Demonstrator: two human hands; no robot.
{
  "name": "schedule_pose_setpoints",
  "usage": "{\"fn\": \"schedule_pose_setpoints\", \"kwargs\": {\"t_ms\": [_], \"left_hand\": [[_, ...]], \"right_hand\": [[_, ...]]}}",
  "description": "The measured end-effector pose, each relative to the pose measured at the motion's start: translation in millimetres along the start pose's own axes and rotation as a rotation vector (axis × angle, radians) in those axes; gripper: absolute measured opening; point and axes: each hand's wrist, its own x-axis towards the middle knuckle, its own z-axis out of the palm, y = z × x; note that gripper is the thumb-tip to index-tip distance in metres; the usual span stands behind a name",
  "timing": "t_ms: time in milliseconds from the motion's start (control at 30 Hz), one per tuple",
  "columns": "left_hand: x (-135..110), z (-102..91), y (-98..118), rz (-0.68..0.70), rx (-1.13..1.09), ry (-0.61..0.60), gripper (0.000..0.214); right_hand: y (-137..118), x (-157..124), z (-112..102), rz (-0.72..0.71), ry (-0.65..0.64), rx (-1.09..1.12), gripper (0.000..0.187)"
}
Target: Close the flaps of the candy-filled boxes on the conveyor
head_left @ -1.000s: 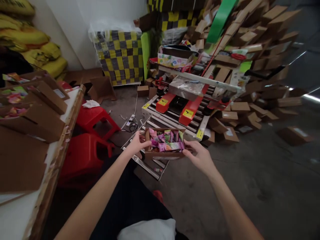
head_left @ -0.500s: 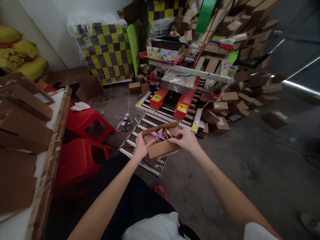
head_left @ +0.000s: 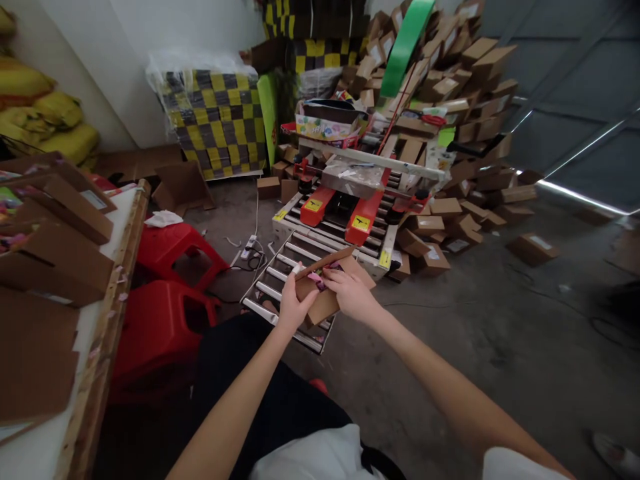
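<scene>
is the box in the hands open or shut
Open: pink wrappers show inside the box, between the left hand and right hand.

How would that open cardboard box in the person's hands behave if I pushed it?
The cardboard box would probably give a little, since its flap looks thin. It may be fairly light, as the pink packets inside look like small wrapped pieces. Its flat sides make rolling unlikely, though it might glide if set on the metal rollers.
</scene>
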Motion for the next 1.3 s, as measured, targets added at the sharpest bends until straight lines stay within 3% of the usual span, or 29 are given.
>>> {"fn": "schedule_pose_setpoints", "kwargs": {"t_ms": [100,200,333,433,500,600,700,800,900,1000,1067,1167,1233,1300], "left_hand": [[-3.1,-6.2,1.0,0.111,0.142,0.02,0.045],[-0.3,-12.3,5.0,0.222,0.273,-0.038,0.018],[4.1,-16.0,10.0,0.21,0.381,-0.07,0.01],[0.3,-13.6,14.9,0.168,0.423,-0.089,0.013],[-7.5,-10.4,20.2,0.13,0.462,-0.087,0.016],[-23.6,-8.7,30.1,0.066,0.496,-0.019,0.019],[-36.1,-12.4,35.7,0.026,0.401,-0.016,0.026],[-45.7,-17.1,33.0,-0.011,0.251,-0.047,0.023],[-64.3,-28.4,27.6,-0.094,0.145,-0.036,0.018],[-96.5,-61.5,30.1,-0.192,0.152,0.039,0.015],[-122.7,-99.2,38.6,-0.224,0.243,0.17,0.015],[-168.4,-172.1,58.8,-0.27,0.456,0.49,0.015],[-204.3,-219.2,74.9,-0.322,0.595,0.743,0.016],[-241.1,-254.2,88.9,-0.394,0.697,0.986,0.018]], "right_hand": [[2.0,18.9,3.5,0.017,-0.026,0.009,0.03],[6.7,25.5,2.6,0.046,0.034,0.016,0.026],[-3.6,-3.8,8.3,0.101,0.217,0.026,0.037],[-24.8,-33.8,20.2,0.238,0.509,0.126,0.042],[-38.6,-44.1,26.7,0.284,0.569,0.199,0.058],[-46.4,-41.2,28.7,0.159,0.291,0.151,0.083],[-32.6,-25.9,22.3,-0.011,0.066,0.075,0.096],[-0.1,-1.3,13.7,-0.074,-0.005,0.037,0.091],[40.1,40.4,4.7,-0.011,-0.009,-0.01,0.084],[65.6,96.7,-2.3,0.054,0.035,-0.042,0.074],[65.0,133.2,-0.6,0.098,0.115,-0.027,0.067],[50.5,168.2,15.0,0.109,0.222,0.095,0.071],[48.6,173.4,28.8,0.012,0.219,0.199,0.079],[57.9,166.9,36.3,-0.077,0.24,0.34,0.081]]}}
